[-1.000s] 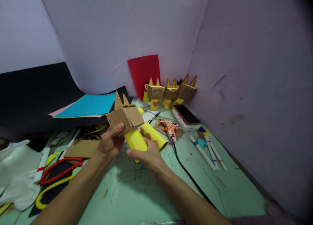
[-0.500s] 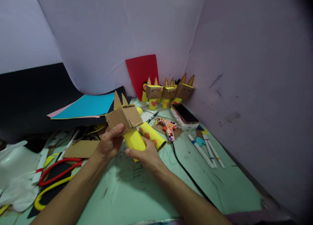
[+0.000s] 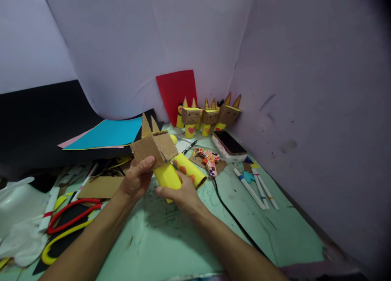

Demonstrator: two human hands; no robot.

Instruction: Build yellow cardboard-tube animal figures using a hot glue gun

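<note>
A cardboard figure is held above the green tabletop, tilted. Its head is a brown cardboard box (image 3: 152, 148) with two pointed ears on top, and its body is a yellow paper tube (image 3: 168, 179). My left hand (image 3: 139, 177) grips the box from the left, thumb across its lower face. Wrapped round the yellow tube from the right is my right hand (image 3: 183, 191), thumb on its near side. Just beyond the right hand lies another yellow tube with orange spots (image 3: 191, 171). The fingers behind the figure are hidden.
Similar finished-looking figures (image 3: 210, 116) stand at the back before a red sheet (image 3: 179, 93). A flowered glue gun (image 3: 210, 161), its black cord (image 3: 232, 216), a phone (image 3: 229, 142) and markers (image 3: 250, 189) lie right. Coloured paper (image 3: 106, 134) and red-yellow-handled scissors (image 3: 73, 211) lie left.
The view has shifted very slightly. Both hands keep the same hold on the cardboard figure, and nothing else has visibly moved.
</note>
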